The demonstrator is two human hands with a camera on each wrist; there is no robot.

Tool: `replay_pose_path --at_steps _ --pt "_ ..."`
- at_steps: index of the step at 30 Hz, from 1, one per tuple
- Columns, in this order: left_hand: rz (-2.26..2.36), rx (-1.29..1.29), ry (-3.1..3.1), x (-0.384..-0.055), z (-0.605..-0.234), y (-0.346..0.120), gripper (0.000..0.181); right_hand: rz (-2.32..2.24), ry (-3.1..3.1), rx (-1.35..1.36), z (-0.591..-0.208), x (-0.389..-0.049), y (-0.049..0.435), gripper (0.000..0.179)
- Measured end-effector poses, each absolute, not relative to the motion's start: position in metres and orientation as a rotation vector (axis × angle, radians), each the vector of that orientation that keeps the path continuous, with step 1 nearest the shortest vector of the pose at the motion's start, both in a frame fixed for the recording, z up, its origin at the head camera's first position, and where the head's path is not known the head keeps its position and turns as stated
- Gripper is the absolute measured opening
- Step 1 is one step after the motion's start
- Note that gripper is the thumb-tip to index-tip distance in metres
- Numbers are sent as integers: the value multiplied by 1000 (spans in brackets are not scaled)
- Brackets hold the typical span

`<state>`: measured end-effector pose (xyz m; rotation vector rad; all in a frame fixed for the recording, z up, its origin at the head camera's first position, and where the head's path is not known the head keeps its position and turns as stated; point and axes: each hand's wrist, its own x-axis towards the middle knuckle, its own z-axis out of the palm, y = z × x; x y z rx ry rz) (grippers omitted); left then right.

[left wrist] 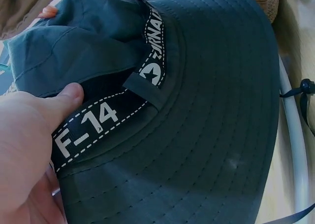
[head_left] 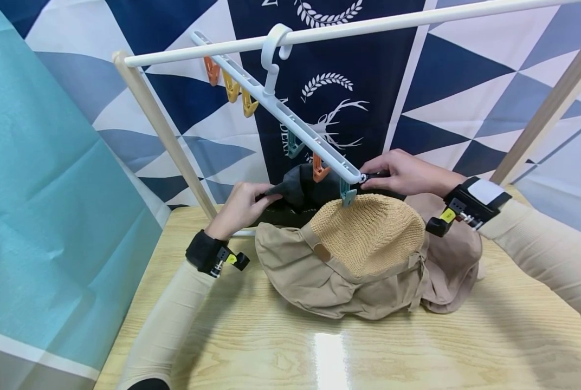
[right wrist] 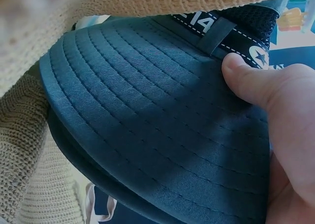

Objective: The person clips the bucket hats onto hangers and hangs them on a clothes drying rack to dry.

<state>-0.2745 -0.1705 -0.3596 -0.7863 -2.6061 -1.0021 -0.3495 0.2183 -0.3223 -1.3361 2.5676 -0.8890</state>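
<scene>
A dark blue-green bucket hat (left wrist: 216,101) has a wide stitched brim and a black band with white lettering. My left hand (head_left: 244,208) grips its left side, thumb over the band and fingers beneath. On the opposite side my right hand (head_left: 405,172) pinches the band and brim, with the thumb on top, as the right wrist view shows. In front of it sits a tan hat (head_left: 368,233) with a knitted crown and floppy cloth brim, which hides much of the dark hat in the head view. Above both slants a pale clip hanger (head_left: 295,122).
The hanger hooks over a white rod (head_left: 388,24) on wooden posts (head_left: 166,130). Orange, yellow and teal clips hang from it; a teal clip (head_left: 347,193) overlaps the tan hat's crown, attachment unclear. A pinkish-brown hat brim (head_left: 453,260) lies at right on the wooden table (head_left: 251,336).
</scene>
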Motion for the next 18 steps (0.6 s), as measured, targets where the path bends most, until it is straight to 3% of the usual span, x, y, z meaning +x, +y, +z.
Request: replay_pose_path --at_steps 13,18 --pt "-1048 -811 -2549 -274 -362 -171 14 -890 2563 -1301 -321 -350 220 17" --pt "-956 -826 -2473 -269 -357 -176 14 -899 2575 -1165 -315 -347 224 35"
